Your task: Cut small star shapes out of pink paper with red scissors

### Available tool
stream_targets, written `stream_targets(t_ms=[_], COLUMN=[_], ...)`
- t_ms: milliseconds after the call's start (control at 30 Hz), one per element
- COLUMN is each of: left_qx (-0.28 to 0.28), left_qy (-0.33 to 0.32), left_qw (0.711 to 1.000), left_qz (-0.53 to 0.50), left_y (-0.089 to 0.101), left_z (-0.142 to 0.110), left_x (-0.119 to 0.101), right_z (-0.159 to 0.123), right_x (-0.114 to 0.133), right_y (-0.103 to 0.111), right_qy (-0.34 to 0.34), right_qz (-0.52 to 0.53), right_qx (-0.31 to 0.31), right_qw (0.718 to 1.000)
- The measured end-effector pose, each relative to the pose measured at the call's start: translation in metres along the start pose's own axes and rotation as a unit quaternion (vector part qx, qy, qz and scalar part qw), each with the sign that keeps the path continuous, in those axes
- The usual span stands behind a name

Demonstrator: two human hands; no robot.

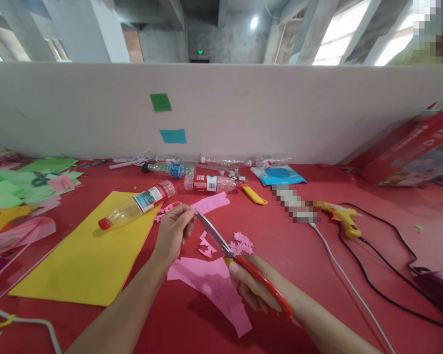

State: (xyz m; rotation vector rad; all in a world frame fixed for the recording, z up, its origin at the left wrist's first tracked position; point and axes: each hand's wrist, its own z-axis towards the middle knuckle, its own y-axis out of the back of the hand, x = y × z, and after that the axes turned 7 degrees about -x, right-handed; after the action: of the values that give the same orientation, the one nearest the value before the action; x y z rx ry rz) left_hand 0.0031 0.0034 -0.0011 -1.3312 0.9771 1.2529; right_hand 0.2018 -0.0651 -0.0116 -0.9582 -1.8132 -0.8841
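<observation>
My right hand (249, 282) grips red-handled scissors (214, 235), their long metal blades pointing away and to the left. The blade tips meet the fingertips of my left hand (177, 223), which is closed in a pinch. A bit of pink paper shows at those fingertips, mostly hidden by them. Just behind lies a pink paper strip (214, 201). Under and between my hands are a large cut pink sheet (214, 280), a jagged pink scrap (205, 246) and a small heap of pink star-shaped cutouts (241, 243).
Left of my hands, a plastic bottle (140, 205) lies across a yellow sheet (84, 250). More bottles (206, 183) lie near the white partition (221, 108). To the right are a yellow glue gun (341, 219) with black cable, a white power cord (339, 265) and a blue packet (278, 174).
</observation>
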Motion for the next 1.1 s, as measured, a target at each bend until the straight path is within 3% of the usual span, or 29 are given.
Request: stream_targets(t_ms=[1100], left_qx=[0.008], left_qy=[-0.026], left_qw=[0.999], left_qz=[0.02], left_y=[0.0029], left_z=[0.0013], left_x=[0.0019], right_z=[0.0031], right_x=[0.0033], right_y=[-0.0014], right_qy=[-0.029], right_qz=[-0.011], right_qx=[-0.023], right_qw=[0.999])
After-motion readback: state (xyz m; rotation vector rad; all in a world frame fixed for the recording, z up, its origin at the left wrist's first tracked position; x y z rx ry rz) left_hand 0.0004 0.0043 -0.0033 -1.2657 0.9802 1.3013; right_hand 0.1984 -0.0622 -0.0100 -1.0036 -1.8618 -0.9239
